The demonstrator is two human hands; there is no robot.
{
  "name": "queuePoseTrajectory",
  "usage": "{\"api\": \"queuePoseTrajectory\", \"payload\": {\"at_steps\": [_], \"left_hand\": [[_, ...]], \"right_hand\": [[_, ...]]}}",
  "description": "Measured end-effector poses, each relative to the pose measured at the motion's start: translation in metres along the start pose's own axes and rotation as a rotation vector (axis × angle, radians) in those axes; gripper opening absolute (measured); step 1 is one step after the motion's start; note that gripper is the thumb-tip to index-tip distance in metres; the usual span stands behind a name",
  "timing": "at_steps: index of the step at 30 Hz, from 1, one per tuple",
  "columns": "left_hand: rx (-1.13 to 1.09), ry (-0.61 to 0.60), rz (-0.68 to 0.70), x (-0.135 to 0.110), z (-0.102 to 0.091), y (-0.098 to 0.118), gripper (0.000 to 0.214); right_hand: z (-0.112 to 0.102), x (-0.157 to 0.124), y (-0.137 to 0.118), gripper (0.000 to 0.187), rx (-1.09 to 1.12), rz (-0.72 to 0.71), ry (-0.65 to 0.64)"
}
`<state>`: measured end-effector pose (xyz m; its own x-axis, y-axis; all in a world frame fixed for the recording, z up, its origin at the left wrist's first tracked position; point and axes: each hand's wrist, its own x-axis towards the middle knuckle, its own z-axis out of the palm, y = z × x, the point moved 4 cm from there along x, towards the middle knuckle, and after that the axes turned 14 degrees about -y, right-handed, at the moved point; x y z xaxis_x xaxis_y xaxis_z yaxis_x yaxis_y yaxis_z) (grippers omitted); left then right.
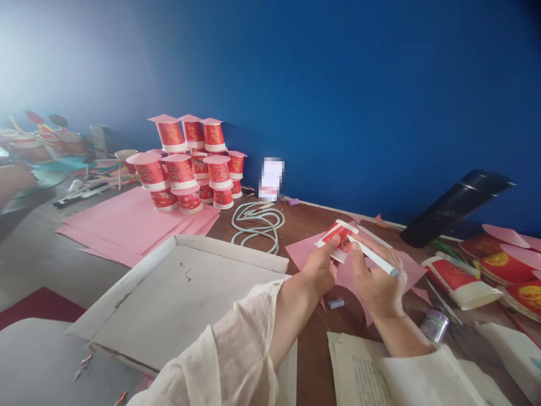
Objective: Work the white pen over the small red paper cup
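My left hand [320,264] is closed around a red and white paper cup [333,232], which lies tilted on its side. In my right hand [382,282] is a white marker [374,256], its tip against or very close to the cup's red wall; I cannot tell which. Pink paper [302,248] lies beneath both hands. A small greyish-purple cap-like piece [336,303] rests on the brown table just below my left hand.
Stacked red cups with pink paper tops [177,169] stand back left beside pink sheets [122,217]. A white box lid [169,299], a coiled cable [257,223] and a leaning black bottle [456,206] surround the work. Another person's hand [14,183] shows far left.
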<state>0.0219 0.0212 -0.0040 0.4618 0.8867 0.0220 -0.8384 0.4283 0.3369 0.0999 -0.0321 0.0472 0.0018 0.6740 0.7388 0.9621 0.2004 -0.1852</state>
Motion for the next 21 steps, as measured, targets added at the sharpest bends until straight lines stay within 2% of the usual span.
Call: {"api": "queuePoseTrajectory", "payload": {"at_steps": [21], "left_hand": [[-0.001, 0.038, -0.021, -0.0024, 0.004, 0.0025, 0.016]], "right_hand": [[0.0004, -0.0005, -0.0004, 0.022, 0.038, 0.005, -0.005]]}}
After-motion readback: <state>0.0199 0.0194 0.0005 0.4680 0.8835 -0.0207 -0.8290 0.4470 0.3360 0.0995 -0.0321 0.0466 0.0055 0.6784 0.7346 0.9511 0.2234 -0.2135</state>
